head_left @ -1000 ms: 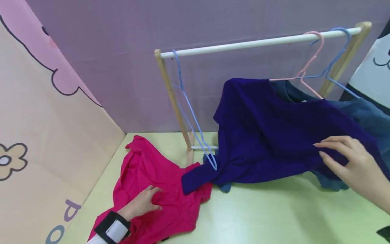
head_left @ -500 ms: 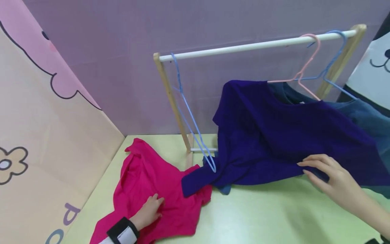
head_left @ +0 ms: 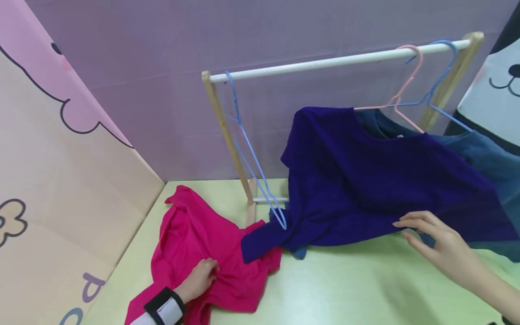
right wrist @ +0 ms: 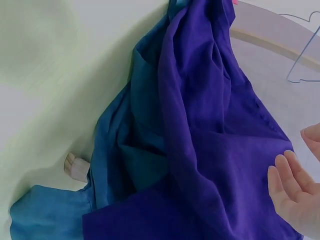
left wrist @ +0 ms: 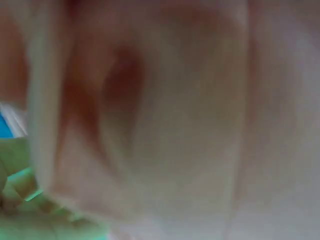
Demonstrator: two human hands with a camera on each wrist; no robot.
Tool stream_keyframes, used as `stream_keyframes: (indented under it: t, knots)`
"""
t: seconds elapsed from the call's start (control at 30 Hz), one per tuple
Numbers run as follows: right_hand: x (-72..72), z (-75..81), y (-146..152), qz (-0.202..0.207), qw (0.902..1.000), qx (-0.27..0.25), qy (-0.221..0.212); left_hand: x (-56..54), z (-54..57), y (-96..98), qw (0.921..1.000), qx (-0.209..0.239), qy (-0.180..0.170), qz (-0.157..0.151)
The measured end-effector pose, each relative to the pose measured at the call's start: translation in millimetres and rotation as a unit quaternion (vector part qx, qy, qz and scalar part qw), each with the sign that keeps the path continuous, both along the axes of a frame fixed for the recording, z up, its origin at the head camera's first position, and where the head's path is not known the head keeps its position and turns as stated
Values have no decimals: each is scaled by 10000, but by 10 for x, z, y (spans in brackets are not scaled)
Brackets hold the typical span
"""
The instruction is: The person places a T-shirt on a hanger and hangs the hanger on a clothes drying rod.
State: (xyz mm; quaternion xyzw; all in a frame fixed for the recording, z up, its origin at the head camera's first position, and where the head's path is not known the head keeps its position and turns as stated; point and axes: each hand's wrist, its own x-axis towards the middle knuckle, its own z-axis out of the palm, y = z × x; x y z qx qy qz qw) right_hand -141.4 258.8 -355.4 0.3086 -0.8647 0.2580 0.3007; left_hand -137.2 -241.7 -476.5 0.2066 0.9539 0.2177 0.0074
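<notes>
A crumpled bright pink shirt (head_left: pixel 231 241) lies on the table at left in the head view. My left hand (head_left: pixel 199 279) is on it with fingers curled, pinching a fold of its cloth. The left wrist view is mostly blurred skin. A dark purple T-shirt (head_left: pixel 378 180) hangs from a pink hanger (head_left: pixel 400 97) on the rack's right side. My right hand (head_left: pixel 436 243) hovers at its lower hem with relaxed, slightly bent fingers and holds nothing. In the right wrist view, those fingers (right wrist: pixel 292 182) are beside the purple cloth; whether they touch it is unclear.
A wooden rack with a white bar (head_left: pixel 325 66) stands at the back. A bare blue hanger (head_left: pixel 245 135) hangs at its left end, its lower tip over a purple sleeve. Behind the purple T-shirt, a teal shirt (head_left: pixel 483 151) hangs on another blue hanger (head_left: pixel 440 81).
My left hand has moved slightly right and its fingers have closed on the pink cloth. My right hand has shifted left and down along the purple T-shirt. The head view has turned slightly.
</notes>
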Motion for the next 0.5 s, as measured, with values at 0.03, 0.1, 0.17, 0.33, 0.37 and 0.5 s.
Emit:
stream_keyframes:
  t: [0.03, 0.1, 0.17, 0.33, 0.37, 0.5]
  knots:
    - [1, 0, -2, 16, 10000, -12, -9, -17, 33, -11, 9996, 183, -196, 22]
    - [-2, 0, -6, 56, 10000, -17, -12, -52, 120, -22, 9969, 573, -526, 78]
    - [-6, -6, -10, 82, 10000, -27, -7, -90, 229, -20, 9928, 929, -740, 143]
    - [-13, -20, -18, 139, 9999, -66, -21, -191, 520, 11, 9810, 1783, -754, 118]
    - [-15, -23, -18, 157, 9998, -77, -21, -213, 577, 22, 9774, 1957, -783, 148]
    - [-34, -34, -28, 307, 9994, -139, 19, -293, 784, 77, 9624, 2514, -1001, 252]
